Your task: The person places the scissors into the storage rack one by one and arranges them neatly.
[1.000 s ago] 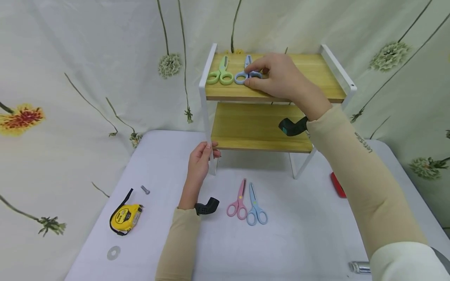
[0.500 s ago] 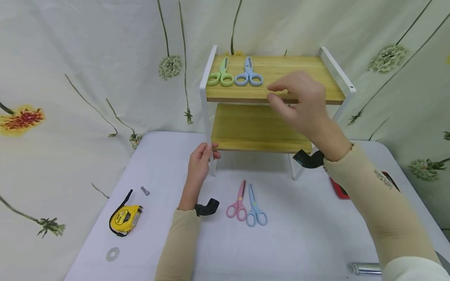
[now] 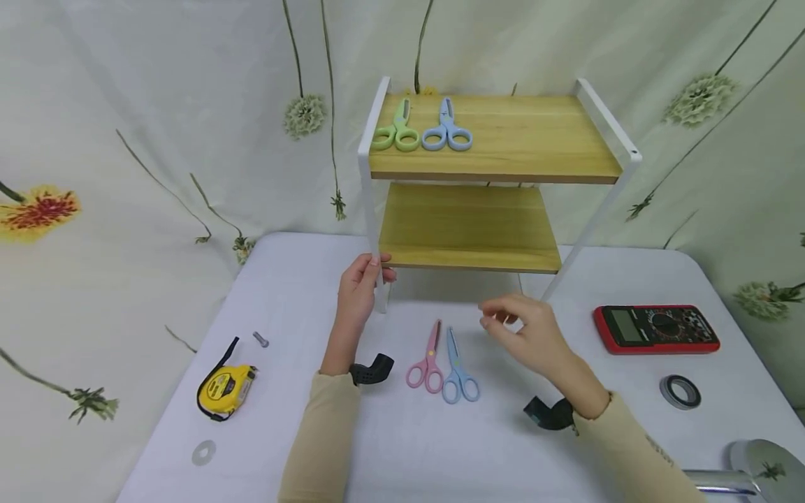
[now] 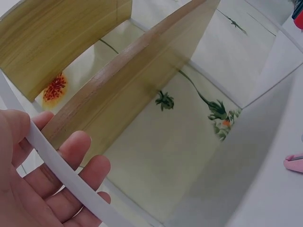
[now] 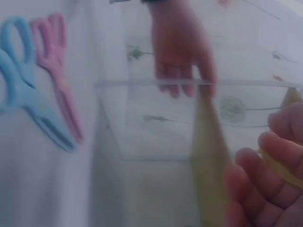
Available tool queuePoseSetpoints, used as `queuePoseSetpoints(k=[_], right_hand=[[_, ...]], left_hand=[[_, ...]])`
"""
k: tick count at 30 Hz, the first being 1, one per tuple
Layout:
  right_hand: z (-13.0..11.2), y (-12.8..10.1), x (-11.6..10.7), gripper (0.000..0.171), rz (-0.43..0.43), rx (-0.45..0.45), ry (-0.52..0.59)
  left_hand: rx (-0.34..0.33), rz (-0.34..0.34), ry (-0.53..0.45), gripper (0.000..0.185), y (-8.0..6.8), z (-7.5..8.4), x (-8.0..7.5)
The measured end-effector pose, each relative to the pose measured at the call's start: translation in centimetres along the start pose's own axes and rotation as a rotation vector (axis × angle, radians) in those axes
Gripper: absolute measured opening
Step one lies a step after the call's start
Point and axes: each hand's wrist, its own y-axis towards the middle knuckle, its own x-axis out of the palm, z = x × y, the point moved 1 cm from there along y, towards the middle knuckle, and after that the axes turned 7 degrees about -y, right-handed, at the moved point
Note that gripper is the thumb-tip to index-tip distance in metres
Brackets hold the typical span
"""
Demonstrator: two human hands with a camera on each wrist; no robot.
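A two-tier wooden shelf (image 3: 534,140) with a white metal frame stands at the back of the table. My left hand (image 3: 356,297) grips its left front post (image 4: 71,177) beside the lower board, thumb on one side and fingers round the other. On the upper board lie green scissors (image 3: 397,129) and blue scissors (image 3: 446,129), side by side, blades pointing back. Pink scissors (image 3: 429,360) and light blue scissors (image 3: 458,370) lie on the table before the shelf. My right hand (image 3: 528,335) hovers right of these, fingers loosely bent and holding nothing.
On the right lie a red-and-black multimeter (image 3: 657,330), a black tape roll (image 3: 680,392) and a shiny metal cylinder (image 3: 720,482). To the left are a yellow tape measure (image 3: 226,390), a bolt (image 3: 260,340) and a grey washer (image 3: 203,453).
My right hand has left the blue scissors on the upper board and come down toward the tabletop scissors. The multimeter and tape roll are now uncovered. My left hand keeps its grip.
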Motion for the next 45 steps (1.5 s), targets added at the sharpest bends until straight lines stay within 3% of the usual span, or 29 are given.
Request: queuePoseSetpoints(k=[3, 6, 13, 16, 22, 29, 38, 45], right_hand=[[0.6, -2.9, 2.2, 0.019, -0.121, 0.147, 0.048], [1.2, -4.7, 3.5, 0.02, -0.212, 0.238, 0.075], [1.8, -6.2, 5.4, 0.022, -0.315, 0.306, 0.11], [1.6, -6.9, 6.2, 0.024, -0.351, 0.323, 0.047], [0.9, -7.5, 7.5, 0.032, -0.342, 0.311, -0.13], [0.3, -7.4, 8.1, 0.032, -0.295, 0.328, -0.235], [-0.5, -7.1, 7.2, 0.044, -0.39, 0.388, -0.307], [-0.2, -6.7, 6.7, 0.05, -0.458, 0.459, -0.276]], left_hand=[[-0.002, -0.002, -0.006, 0.031, 0.1, 0.0, 0.2], [-0.001, -0.004, 0.002, 0.032, 0.1, 0.1, 0.3], [-0.008, 0.013, 0.008, 0.031, 0.0, 0.2, 0.0], [-0.018, 0.003, 0.01, 0.031, -0.2, 0.2, 0.0], [-0.013, 0.005, 0.014, 0.031, -0.3, 0.4, 0.1], [-0.003, -0.002, 0.016, 0.031, -0.2, 0.3, 0.1], [-0.023, -0.001, 0.02, 0.031, -0.3, 0.3, 0.1], [-0.018, 0.002, 0.018, 0.031, -0.2, 0.3, 0.0]])
